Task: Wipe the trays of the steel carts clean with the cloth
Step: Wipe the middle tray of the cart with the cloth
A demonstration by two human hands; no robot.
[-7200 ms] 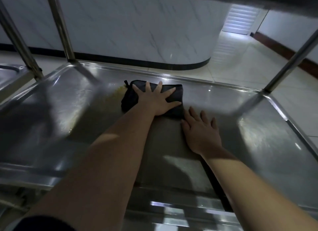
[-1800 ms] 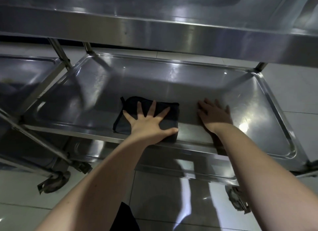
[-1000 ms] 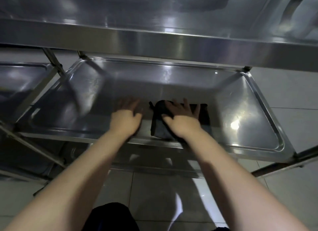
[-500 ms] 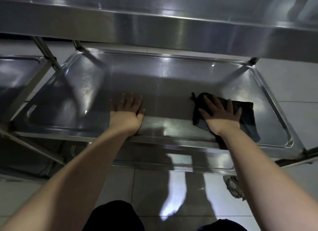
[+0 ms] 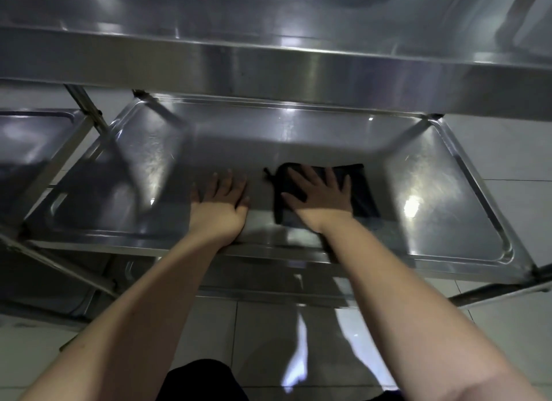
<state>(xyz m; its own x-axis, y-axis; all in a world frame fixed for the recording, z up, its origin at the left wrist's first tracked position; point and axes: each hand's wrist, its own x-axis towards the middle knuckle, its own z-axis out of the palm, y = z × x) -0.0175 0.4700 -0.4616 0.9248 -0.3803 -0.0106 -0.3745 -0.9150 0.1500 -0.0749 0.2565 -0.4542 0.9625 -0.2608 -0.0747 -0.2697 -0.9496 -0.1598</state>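
The fingers (image 5: 307, 178) of the right hand (image 5: 321, 202) lie straight and spread, pressing the folded black cloth (image 5: 360, 188) flat without curling round it. The fingers (image 5: 228, 184) of the left hand (image 5: 219, 208) are also straight and rest bare on the steel just beside the cloth, not touching it. The cloth sits on the steel tray (image 5: 448, 191), right of centre and near the front lip.

Only downward pressure holds the cloth, so a quick stroke could let it slide out from under the palm or bunch up, leaving streaks. A pull towards the body could carry it over the front lip onto the tiled floor (image 5: 263, 326) and dirty it. A flat palm is likely to skip the tray's raised rim and rounded corners. The upper tray (image 5: 268, 63) overhangs the work, so reaching for the far edge risks knocking a forearm or the head against it. The glare patches make it hard to tell which parts are clean.
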